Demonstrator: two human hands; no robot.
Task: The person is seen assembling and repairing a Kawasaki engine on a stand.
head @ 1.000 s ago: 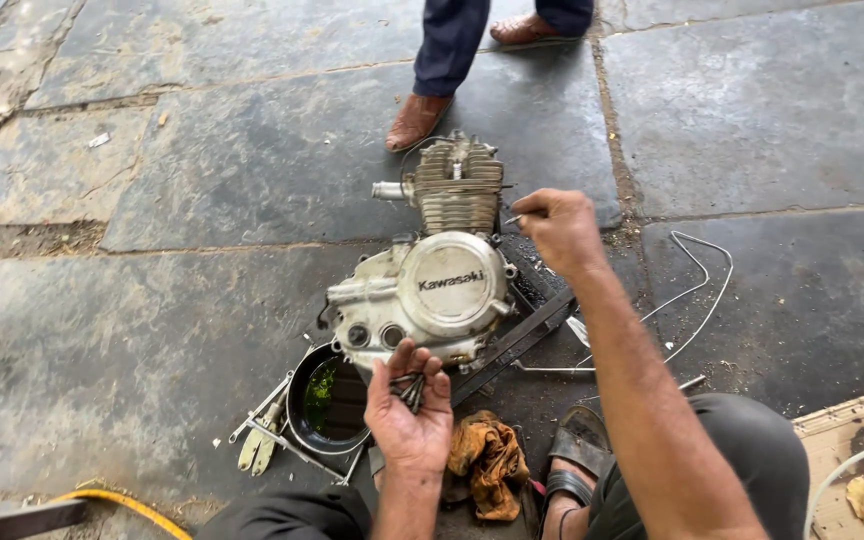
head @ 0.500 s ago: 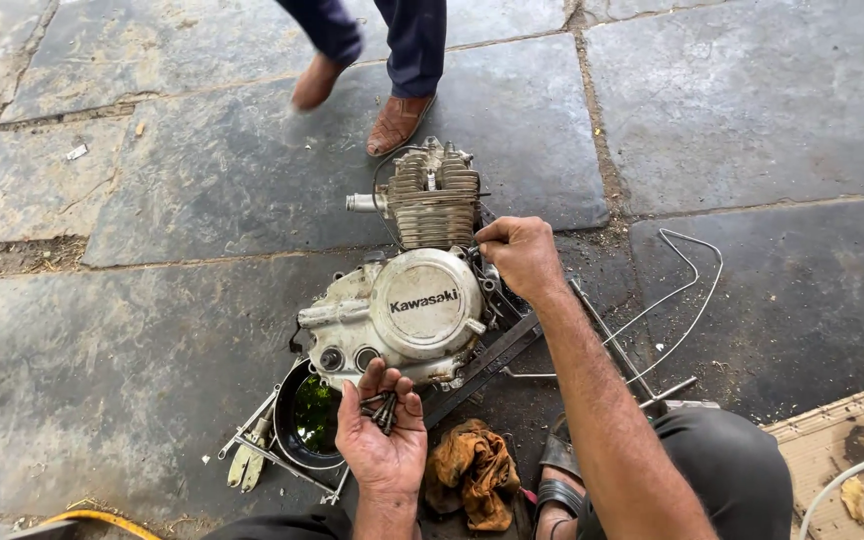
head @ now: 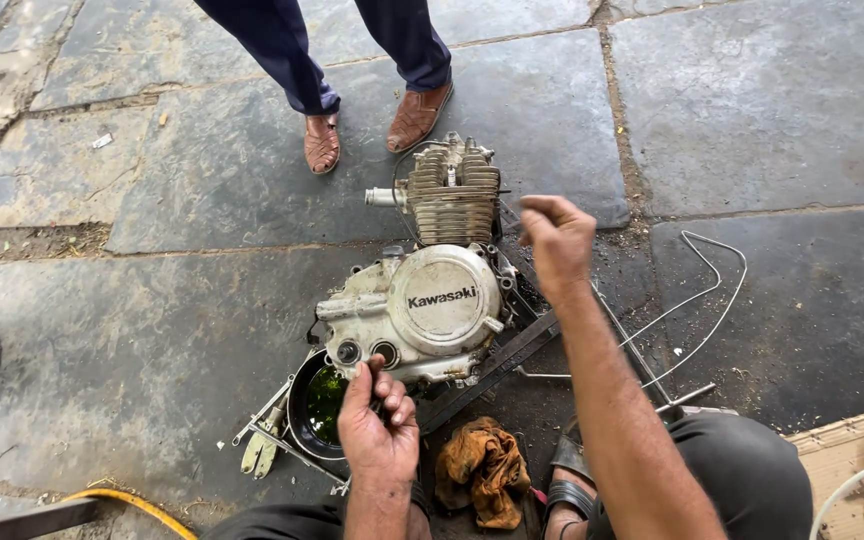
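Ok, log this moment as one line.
left hand: fingers at engine lower cover | right hand: closed, raised beside cylinder fins | oil pan beneath

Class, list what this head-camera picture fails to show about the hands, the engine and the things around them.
- Left hand: what its curled fingers hold is too small to tell.
- Right hand: closed fist; any contents hidden by its own fingers.
- Engine: far side and underside hidden by its body.
- Black pan: partly covered by the engine and left hand.
- Standing person: cut off above the knees by the top edge.
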